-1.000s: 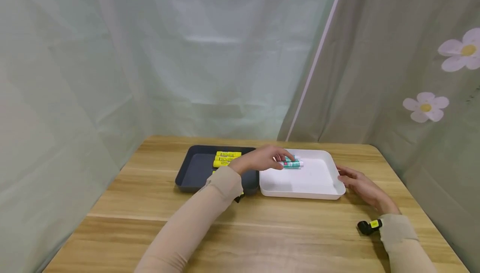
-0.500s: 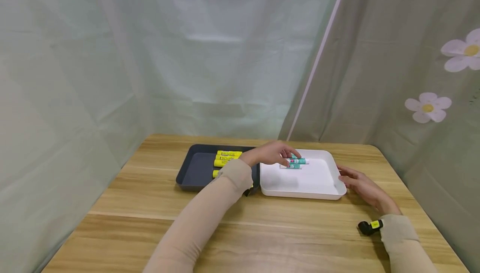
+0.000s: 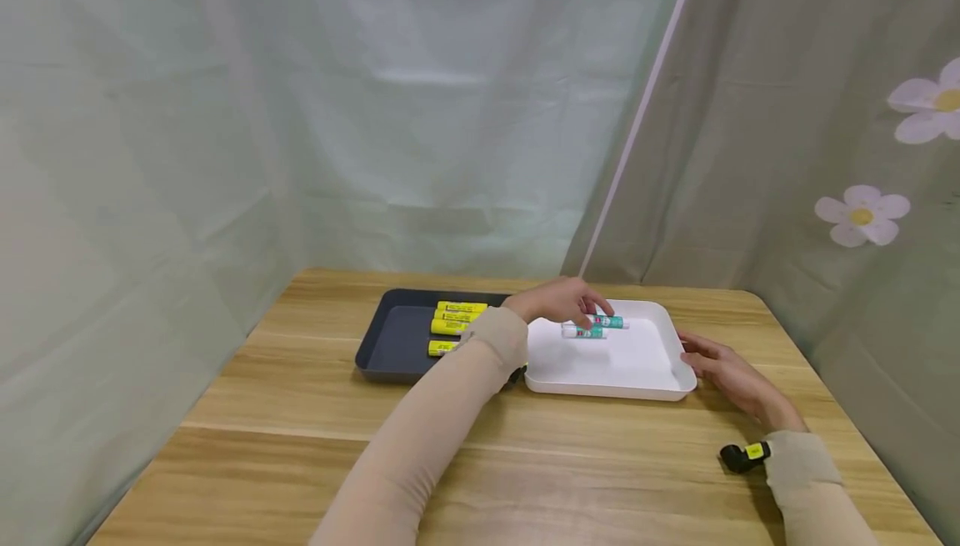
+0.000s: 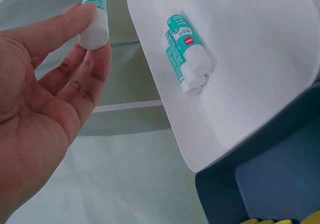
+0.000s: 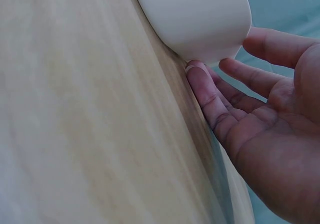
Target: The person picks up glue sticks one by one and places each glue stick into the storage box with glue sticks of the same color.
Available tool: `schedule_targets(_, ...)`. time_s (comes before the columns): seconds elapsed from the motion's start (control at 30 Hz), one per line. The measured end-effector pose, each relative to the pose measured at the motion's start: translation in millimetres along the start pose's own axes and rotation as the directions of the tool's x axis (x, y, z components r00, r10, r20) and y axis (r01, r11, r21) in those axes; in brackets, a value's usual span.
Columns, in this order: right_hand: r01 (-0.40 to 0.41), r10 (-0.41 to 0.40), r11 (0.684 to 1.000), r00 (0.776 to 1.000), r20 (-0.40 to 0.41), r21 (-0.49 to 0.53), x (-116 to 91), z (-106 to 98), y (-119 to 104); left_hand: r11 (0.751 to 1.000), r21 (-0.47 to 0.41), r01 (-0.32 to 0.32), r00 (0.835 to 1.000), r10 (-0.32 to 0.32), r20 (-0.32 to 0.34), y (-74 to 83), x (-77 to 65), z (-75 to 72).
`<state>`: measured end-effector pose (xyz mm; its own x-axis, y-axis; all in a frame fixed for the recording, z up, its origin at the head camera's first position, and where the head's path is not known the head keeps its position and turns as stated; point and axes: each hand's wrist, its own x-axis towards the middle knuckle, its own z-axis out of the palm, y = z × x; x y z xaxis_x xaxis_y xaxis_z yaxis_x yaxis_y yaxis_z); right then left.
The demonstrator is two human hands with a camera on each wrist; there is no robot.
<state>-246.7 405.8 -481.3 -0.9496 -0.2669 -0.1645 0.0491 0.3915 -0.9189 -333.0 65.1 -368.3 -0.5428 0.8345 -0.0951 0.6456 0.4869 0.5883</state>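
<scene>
My left hand [image 3: 558, 300] is over the left part of the white tray [image 3: 645, 371]. Between thumb and fingertips it pinches a teal glue stick [image 4: 95, 26] with a white end, seen closest in the left wrist view. Several more teal-and-white glue sticks [image 4: 188, 46] lie bunched together in that tray. At the tray's right side, my right hand [image 3: 731, 373] touches the outer wall with thumb and fingers. The right wrist view shows its fingertips [image 5: 200, 81] against the rounded corner of the white tray, low by the tabletop.
A dark grey tray [image 3: 393, 338] stands against the white tray's left side, holding several yellow sticks [image 3: 460, 307], partly hidden by my left forearm. Both trays sit on a wooden table [image 3: 570, 471]. Pale curtains [image 3: 450, 112] hang behind the table and at its sides.
My left hand has moved right and slightly away over the white tray. More of the teal glue sticks and yellow sticks shows now. The right hand stays at the tray's side.
</scene>
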Motion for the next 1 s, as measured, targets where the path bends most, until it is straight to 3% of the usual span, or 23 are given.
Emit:
schedule_targets(0.37, 0.015, -0.015, 1.0, 1.0, 0.004, 0.009, 2, -1, 1, 0.998, -0.013, 0.062, 0.998, -0.062, 0.022, -3.3, 9.1, 8.4)
schedule_targets(0.73, -0.001, 0.001, 1.0, 1.0, 0.001, -0.001, 1, -1, 2, 0.995, 0.042, 0.096, 0.995, -0.097, 0.019, -10.1, 19.3, 17.7)
schedule_targets(0.93, 0.019, -0.019, 1.0, 1.0, 0.013, 0.024, -1, 1, 1, 0.986, 0.082, 0.148, 0.988, -0.15, 0.021, -9.6, 18.7, 21.8)
schedule_targets(0.97, 0.027, -0.028, 0.999, 1.0, 0.013, 0.034, -1, 1, 2, 0.982, 0.101, 0.16, 0.987, -0.162, 0.015, -19.5, 27.4, 27.8)
schedule_targets(1.0, 0.034, -0.035, 0.999, 0.999, 0.015, 0.042, -1, 1, 2, 0.98, 0.11, 0.164, 0.986, -0.167, 0.018, -19.2, 27.0, 28.8)
